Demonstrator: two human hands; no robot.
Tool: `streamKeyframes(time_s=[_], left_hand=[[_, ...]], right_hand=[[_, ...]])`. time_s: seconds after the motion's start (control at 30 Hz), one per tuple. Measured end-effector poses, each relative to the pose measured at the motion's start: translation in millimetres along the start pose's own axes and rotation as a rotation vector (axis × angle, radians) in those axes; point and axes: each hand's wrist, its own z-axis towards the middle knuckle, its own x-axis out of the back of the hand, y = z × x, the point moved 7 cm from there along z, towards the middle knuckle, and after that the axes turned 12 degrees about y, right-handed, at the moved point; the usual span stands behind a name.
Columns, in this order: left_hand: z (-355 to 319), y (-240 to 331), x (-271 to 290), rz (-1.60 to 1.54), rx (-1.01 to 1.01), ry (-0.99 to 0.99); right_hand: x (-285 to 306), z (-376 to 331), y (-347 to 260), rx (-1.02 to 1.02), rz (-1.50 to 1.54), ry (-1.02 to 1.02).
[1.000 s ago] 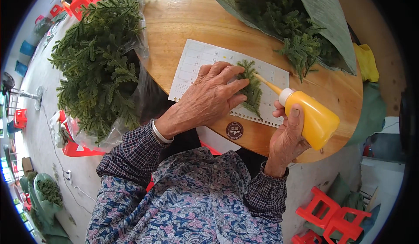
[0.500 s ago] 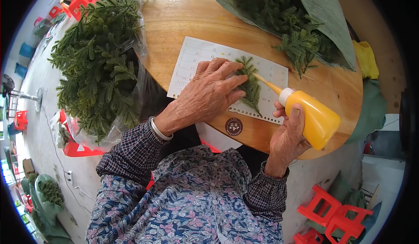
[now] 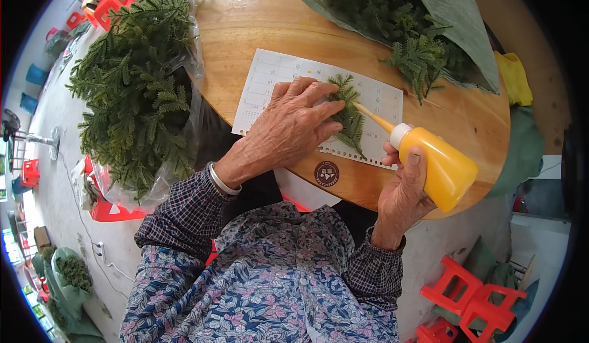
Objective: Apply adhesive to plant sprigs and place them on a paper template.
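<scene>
A small green fir sprig [image 3: 351, 119] lies on a white calendar sheet [image 3: 257, 91] on the wooden table. My left hand [image 3: 288, 116] rests over the sheet, its bent fingers and thumb holding the sprig along its left edge. In my right hand [image 3: 405, 190] is a squeeze bottle [image 3: 440, 168] of yellow-orange liquid, held tilted with a white collar and a long thin nozzle [image 3: 375, 117]. The nozzle's tip meets the sprig's right side, near its middle. Whether any liquid is coming out cannot be seen.
A large heap of fir branches [image 3: 132, 98] in clear plastic stands left of the table [image 3: 230, 12]. At the far right, an open green sack [image 3: 457, 12] holds more branches. A yellow cloth [image 3: 514, 79] hangs past the table's right edge. Red stools [image 3: 454, 285] stand on the floor.
The picture has shifted very slightly. The nozzle's tip has edged a little down along the sprig. Both hands keep their holds.
</scene>
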Motion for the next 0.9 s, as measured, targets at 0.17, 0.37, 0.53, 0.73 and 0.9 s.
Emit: streamKeyframes(time_s=[0.17,0.37,0.53,0.73,0.9], left_hand=[[0,1,0,0.012,-0.019,0.012],[0,0,1,0.013,-0.016,0.015],[1,0,1,0.016,-0.015,0.015],[1,0,0,0.022,-0.023,0.027],[1,1,1,0.026,-0.025,0.024]], right_hand=[[3,-1,-1,-0.013,0.021,-0.002],[5,-3,-3,-0.043,0.006,-0.026],[4,-4,-8,-0.056,-0.024,-0.027],[12,-2,-10,0.023,-0.152,-0.037],[9,-5,-18,0.059,-0.205,-0.035]])
